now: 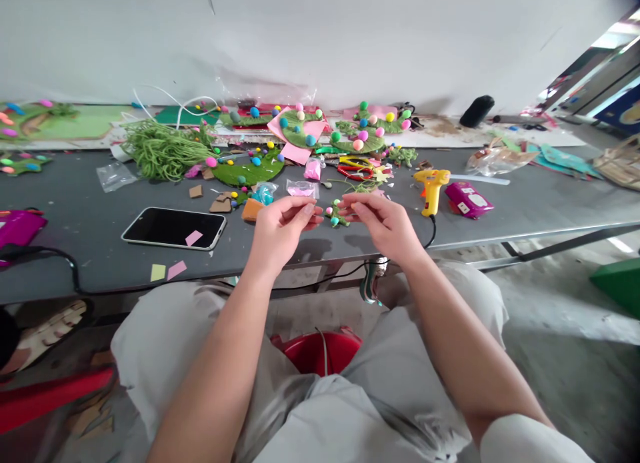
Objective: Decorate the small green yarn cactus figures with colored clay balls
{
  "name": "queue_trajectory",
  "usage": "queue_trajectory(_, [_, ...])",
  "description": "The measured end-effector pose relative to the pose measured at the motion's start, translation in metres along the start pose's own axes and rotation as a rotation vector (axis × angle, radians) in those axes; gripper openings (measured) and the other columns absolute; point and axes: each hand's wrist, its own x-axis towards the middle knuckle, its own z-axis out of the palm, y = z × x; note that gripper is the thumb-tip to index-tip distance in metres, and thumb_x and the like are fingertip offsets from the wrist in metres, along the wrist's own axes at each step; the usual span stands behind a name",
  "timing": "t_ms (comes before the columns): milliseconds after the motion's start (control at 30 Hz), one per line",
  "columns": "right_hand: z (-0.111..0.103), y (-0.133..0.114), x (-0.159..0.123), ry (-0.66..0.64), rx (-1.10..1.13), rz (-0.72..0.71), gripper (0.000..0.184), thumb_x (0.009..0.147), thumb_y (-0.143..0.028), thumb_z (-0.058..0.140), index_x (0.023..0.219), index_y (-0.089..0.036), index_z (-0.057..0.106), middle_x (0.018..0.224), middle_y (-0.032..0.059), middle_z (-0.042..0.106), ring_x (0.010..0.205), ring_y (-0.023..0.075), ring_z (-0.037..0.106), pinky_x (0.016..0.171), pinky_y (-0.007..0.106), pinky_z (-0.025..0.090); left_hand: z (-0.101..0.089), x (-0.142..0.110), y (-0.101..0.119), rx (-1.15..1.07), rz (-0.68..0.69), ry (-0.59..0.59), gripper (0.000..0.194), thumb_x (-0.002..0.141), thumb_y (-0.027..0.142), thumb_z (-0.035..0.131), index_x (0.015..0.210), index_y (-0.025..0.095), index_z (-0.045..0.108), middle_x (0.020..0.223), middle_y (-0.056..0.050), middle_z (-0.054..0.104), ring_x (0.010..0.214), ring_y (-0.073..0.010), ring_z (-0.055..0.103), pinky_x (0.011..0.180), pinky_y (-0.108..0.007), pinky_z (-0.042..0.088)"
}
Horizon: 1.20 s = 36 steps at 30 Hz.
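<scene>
Green piece (342,219) with a few small pom-poms is sitting between the two hands, near the table's (465,228) close edge; whether fingers are holding it up or it is resting on the table, I cannot tell. The left hand (281,231) is curving in at its nine o'clock, thumb drawn close to the fingers, but whether anything is being pinched is unclear. The right hand (387,228) is reaching in at three o'clock, thumb and forefinger nearly meeting, with their contents too small to tell.

As for progress, a large green leaf shape (247,173) at ten o'clock is already carrying pom-poms, and so are the green shapes at eleven (295,138) and one o'clock (370,143). The small piece is looking only lightly dotted; how much is left on it, I cannot tell. Green yarn (163,151) is lying heaped at ten o'clock, and the glue gun (431,188) is lying unheld, between two and three.
</scene>
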Motion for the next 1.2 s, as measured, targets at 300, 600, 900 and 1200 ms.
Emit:
queue_trajectory(300, [-0.006, 0.003, 0.001, 0.141, -0.095, -0.031, 0.028, 0.09, -0.043, 0.075, 0.104, -0.02, 0.075, 0.096, 0.005, 0.077, 0.084, 0.0166, 0.072, 0.079, 0.032, 0.061, -0.013, 0.009, -0.004, 0.215, 0.076, 0.042, 0.036, 0.087, 0.027, 0.073, 0.122, 0.019, 0.069, 0.116, -0.011, 0.077, 0.092, -0.0226, 0.077, 0.084, -0.036, 0.063])
queue_trajectory(600, [-0.014, 0.012, -0.004, 0.146, -0.254, -0.007, 0.019, 0.084, -0.037, 0.079, 0.093, -0.019, 0.076, 0.085, 0.0026, 0.075, 0.075, 0.0154, 0.067, 0.072, 0.031, 0.057, -0.047, 0.026, -0.001, 0.578, 0.238, 0.16, 0.02, 0.079, 0.026, 0.077, 0.097, 0.019, 0.077, 0.095, -0.007, 0.078, 0.087, -0.0218, 0.073, 0.083, -0.033, 0.058])
queue_trajectory(900, [-0.017, 0.014, -0.009, 0.111, -0.273, -0.039, 0.012, 0.09, -0.03, 0.072, 0.097, -0.019, 0.074, 0.091, 0.0037, 0.076, 0.082, 0.0168, 0.07, 0.079, 0.033, 0.058, -0.03, 0.038, -0.027, 0.853, 0.298, 0.012, 0.025, 0.086, 0.023, 0.065, 0.106, 0.02, 0.081, 0.105, -0.012, 0.08, 0.105, -0.0317, 0.071, 0.096, -0.043, 0.051])
queue_trajectory(1200, [-0.019, 0.011, -0.013, 0.088, -0.298, -0.031, 0.011, 0.091, -0.03, 0.072, 0.097, -0.02, 0.075, 0.092, 0.0036, 0.077, 0.083, 0.0168, 0.071, 0.08, 0.032, 0.059, -0.024, 0.028, -0.029, 1.099, 0.331, 0.041, 0.026, 0.094, 0.023, 0.06, 0.113, 0.024, 0.079, 0.12, -0.014, 0.077, 0.137, -0.0393, 0.056, 0.11, -0.06, 0.029])
